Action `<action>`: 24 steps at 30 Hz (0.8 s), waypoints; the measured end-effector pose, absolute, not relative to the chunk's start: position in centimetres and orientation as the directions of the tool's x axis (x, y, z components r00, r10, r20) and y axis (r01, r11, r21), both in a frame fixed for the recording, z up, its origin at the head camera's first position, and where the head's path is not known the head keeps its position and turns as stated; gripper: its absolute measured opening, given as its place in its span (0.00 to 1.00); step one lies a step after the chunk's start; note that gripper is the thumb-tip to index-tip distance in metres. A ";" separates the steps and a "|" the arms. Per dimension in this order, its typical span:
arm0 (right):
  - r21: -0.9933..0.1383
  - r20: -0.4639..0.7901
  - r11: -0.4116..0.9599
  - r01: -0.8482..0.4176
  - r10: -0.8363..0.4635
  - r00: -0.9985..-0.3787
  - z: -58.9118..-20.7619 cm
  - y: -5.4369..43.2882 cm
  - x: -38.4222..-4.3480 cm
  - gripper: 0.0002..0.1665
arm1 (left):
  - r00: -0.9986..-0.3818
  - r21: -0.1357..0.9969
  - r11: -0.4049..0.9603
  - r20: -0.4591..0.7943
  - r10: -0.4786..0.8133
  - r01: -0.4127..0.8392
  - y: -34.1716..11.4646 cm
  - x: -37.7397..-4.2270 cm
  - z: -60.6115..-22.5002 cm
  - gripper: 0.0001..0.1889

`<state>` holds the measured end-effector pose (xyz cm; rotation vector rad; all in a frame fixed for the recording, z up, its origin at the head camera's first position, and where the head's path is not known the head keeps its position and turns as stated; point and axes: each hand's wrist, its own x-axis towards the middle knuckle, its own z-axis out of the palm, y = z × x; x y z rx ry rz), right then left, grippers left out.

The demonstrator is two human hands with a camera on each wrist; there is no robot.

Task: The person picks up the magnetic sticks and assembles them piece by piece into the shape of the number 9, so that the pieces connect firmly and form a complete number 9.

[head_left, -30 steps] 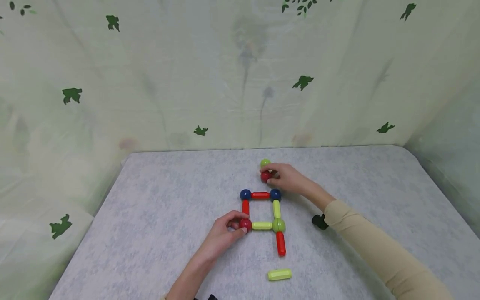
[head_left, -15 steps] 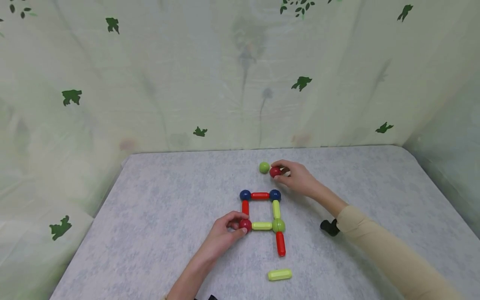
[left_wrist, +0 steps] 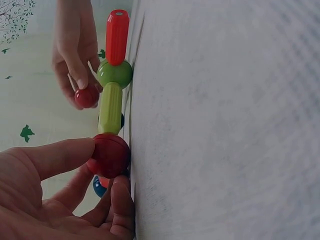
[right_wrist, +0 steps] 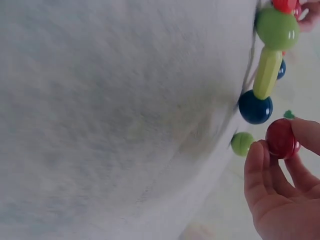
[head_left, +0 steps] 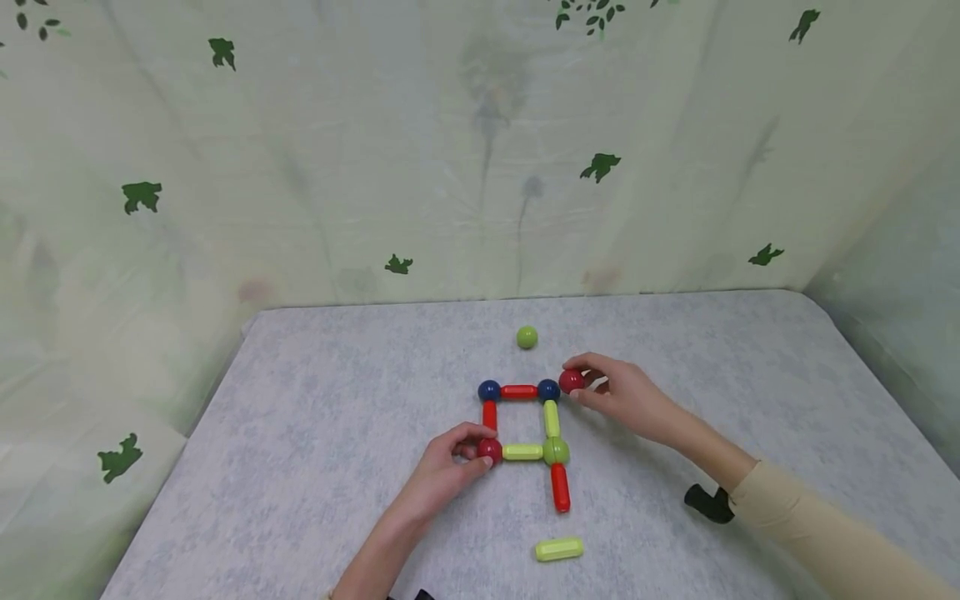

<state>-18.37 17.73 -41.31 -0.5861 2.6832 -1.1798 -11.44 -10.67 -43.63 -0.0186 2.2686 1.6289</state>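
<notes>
Balls and rods form a square frame on the table: two blue balls [head_left: 489,391] at the far corners, a green ball [head_left: 556,451] at the near right and a red ball [head_left: 490,452] at the near left. My left hand [head_left: 450,467] pinches that near-left red ball between thumb and fingers. Another red ball [head_left: 572,382] is held in the fingertips of my right hand [head_left: 626,396], just right of the far-right blue ball [right_wrist: 256,107]. From the near green ball a red rod [head_left: 560,488] sticks out toward me.
A loose green ball [head_left: 527,337] lies beyond the frame. Nearer me is a loose yellow-green rod [head_left: 558,549]. A patterned cloth [head_left: 337,167] hangs behind the grey table [head_left: 315,433]. The black wrist device [head_left: 709,503] sits under my right sleeve.
My right hand has carried its red ball away from the loose green ball, rightward and nearer to me, beside the far-right blue ball. The left hand stays on its red ball.
</notes>
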 end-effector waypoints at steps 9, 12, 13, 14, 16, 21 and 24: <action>-0.754 -0.012 0.605 -0.258 -0.405 -0.914 -41.7 18.7 -14.2 0.21 | -0.942 0.921 0.335 -0.274 0.192 -0.199 -10.8 -11.3 -43.6 0.17; -0.769 -0.039 0.598 -0.226 -0.397 -0.917 -41.6 18.8 -12.9 0.21 | -0.942 0.922 0.334 -0.274 0.196 -0.198 -10.8 -11.4 -43.6 0.17; -0.776 -0.048 0.592 -0.216 -0.397 -0.917 -41.7 18.8 -12.4 0.21 | -0.941 0.921 0.336 -0.273 0.197 -0.197 -10.8 -11.4 -43.6 0.17; -0.783 -0.059 0.587 -0.204 -0.397 -0.916 -41.7 18.8 -12.0 0.21 | -0.941 0.921 0.337 -0.274 0.198 -0.197 -10.7 -11.4 -43.6 0.17; -0.805 -0.082 0.566 -0.177 -0.402 -0.912 -41.8 18.9 -11.1 0.22 | -0.941 0.920 0.339 -0.275 0.198 -0.197 -10.7 -11.4 -43.6 0.17; -0.848 -0.168 0.526 -0.071 -0.393 -0.904 -42.2 18.9 -9.2 0.24 | -0.938 0.920 0.333 -0.284 0.201 -0.207 -10.8 -11.5 -43.6 0.17; -0.858 -0.211 0.514 -0.025 -0.395 -0.894 -42.4 18.8 -8.3 0.23 | -0.936 0.919 0.331 -0.289 0.199 -0.214 -10.8 -11.5 -43.6 0.17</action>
